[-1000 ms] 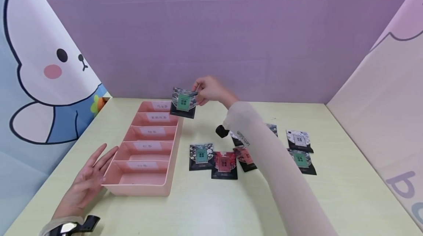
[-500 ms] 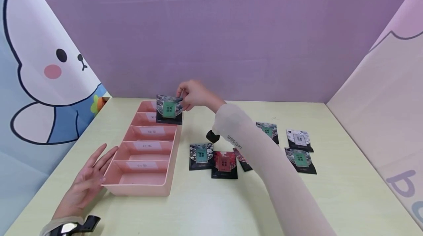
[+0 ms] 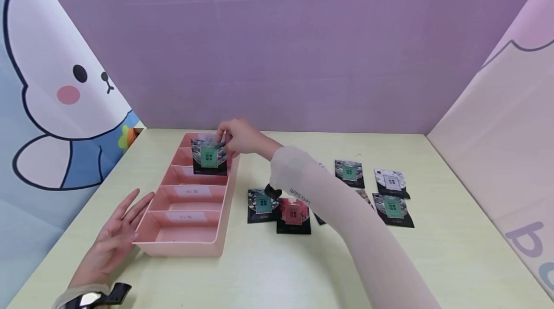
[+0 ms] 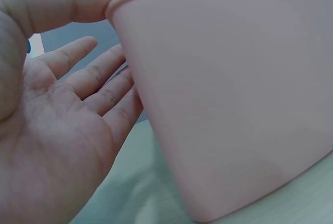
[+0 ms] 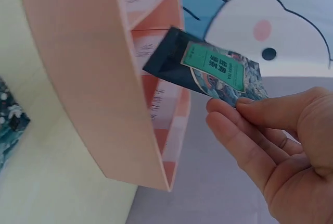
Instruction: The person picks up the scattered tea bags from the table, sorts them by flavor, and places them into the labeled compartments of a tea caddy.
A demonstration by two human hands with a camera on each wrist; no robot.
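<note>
My right hand (image 3: 244, 137) pinches a tea bag sachet (image 3: 209, 157) by its edge. A green label with "GREEN TEA" shows on the sachet (image 5: 216, 67) in the right wrist view. It hangs over the far compartments of a pink divided box (image 3: 179, 250), overlapping the second and third from the back. White labels mark the dividers. My left hand (image 3: 113, 239) rests at the box's near left corner. In the left wrist view its thumb touches the rim, and the straight fingers (image 4: 104, 81) lie along the side wall.
Several sachets lie right of the box: a white-flowered one (image 3: 263, 205), a red one (image 3: 293, 216), green-labelled ones (image 3: 348, 173) and a white one (image 3: 391, 183). My right sleeve (image 3: 342, 203) covers part of others. A purple backdrop (image 3: 281, 49) stands behind the table (image 3: 277, 270).
My right hand has carried the sachet left and down, from beside the box's far right edge to over its compartments. The left hand and the box have stayed put.
</note>
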